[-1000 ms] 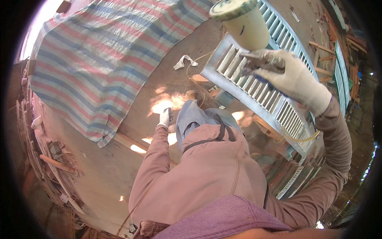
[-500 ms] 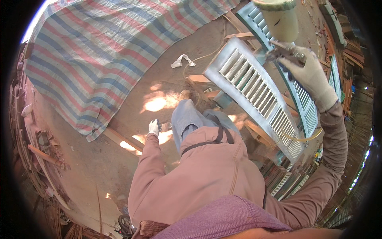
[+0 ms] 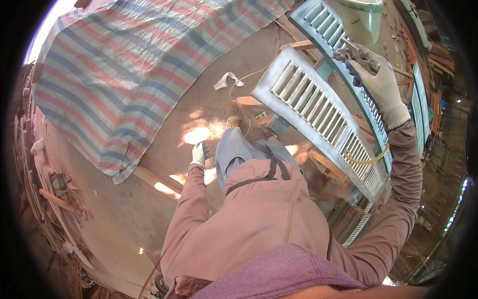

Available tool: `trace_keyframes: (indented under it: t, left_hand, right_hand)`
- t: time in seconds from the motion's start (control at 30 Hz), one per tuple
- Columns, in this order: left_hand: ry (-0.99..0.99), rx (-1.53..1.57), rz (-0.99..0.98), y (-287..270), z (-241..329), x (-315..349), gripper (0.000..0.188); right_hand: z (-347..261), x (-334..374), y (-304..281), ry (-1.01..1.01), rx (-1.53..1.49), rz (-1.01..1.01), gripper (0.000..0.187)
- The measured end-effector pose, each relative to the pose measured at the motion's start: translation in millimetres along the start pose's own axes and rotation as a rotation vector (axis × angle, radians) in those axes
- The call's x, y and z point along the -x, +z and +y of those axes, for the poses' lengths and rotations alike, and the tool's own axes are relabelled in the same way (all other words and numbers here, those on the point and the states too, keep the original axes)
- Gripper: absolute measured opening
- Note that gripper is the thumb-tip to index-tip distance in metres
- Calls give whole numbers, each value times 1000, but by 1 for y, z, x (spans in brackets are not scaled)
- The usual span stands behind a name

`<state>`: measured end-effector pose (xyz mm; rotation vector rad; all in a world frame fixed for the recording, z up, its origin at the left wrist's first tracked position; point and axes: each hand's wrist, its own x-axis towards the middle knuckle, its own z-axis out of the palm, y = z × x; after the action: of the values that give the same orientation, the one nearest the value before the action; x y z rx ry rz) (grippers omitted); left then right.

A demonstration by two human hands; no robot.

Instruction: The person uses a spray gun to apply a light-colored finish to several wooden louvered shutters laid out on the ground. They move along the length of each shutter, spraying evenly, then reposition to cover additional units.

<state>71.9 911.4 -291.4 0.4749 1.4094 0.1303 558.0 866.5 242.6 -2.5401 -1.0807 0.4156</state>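
Observation:
My right hand (image 3: 383, 92), in a pale glove with dark-coated fingers, is wrapped round a metal spray gun (image 3: 362, 56) at the upper right. A translucent cup (image 3: 362, 25) of pale liquid sits above the gun. A yellowish hose (image 3: 368, 162) loops below my right forearm. Beneath and left of this hand lies a curved louvred panel (image 3: 343, 139) with a whitish-blue frame. A teal louvred panel (image 3: 318, 22) is beside it, partly hidden by the hand and gun. My left hand (image 3: 198, 154), gloved too, hangs beside my left leg, fingers loosely extended, holding nothing visible.
A red, blue and white striped tarp (image 3: 124, 74) covers something large at the upper left. A crumpled white scrap (image 3: 229, 80) and a thin hose lie on the floor. Wooden supports (image 3: 326, 164) stand under the panels. Another teal louvred panel (image 3: 419, 109) stands far right; timber lines the left edge.
My right hand and the spray gun have shifted slightly left and down, and the cup has tilted. My left hand has moved a little forward and right.

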Motion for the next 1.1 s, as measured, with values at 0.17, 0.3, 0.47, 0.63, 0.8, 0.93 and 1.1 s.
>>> trace_keyframes:
  t: [0.17, 0.3, 0.47, 0.63, 0.8, 0.93, 1.1]
  left_hand:
    - [-20, -62, 46, -14, 6, -9, 34]
    - [-37, -180, 98, -19, 11, -2, 28]
    - [-58, -118, 52, -20, 13, -17, 17]
    - [-99, -75, -47, 6, 38, -9, 8]
    - [-104, -148, -87, 15, 59, -18, 9]
    - [-111, -303, -25, 48, 80, -13, 9]
    - [-130, -217, -267, 22, 105, -44, 14]
  right_hand:
    - [-26, 34, -13, 164, -427, -193, 34]
    - [-15, 44, -4, 299, -773, -290, 26]
    - [30, 21, 13, 272, -798, -12, 22]
    - [90, 45, 10, 386, -838, 195, 23]
    - [160, 103, -2, 524, -781, 399, 22]
    - [199, 160, -8, 711, -667, 563, 24]
    - [267, 210, -12, 920, -377, 668, 52]
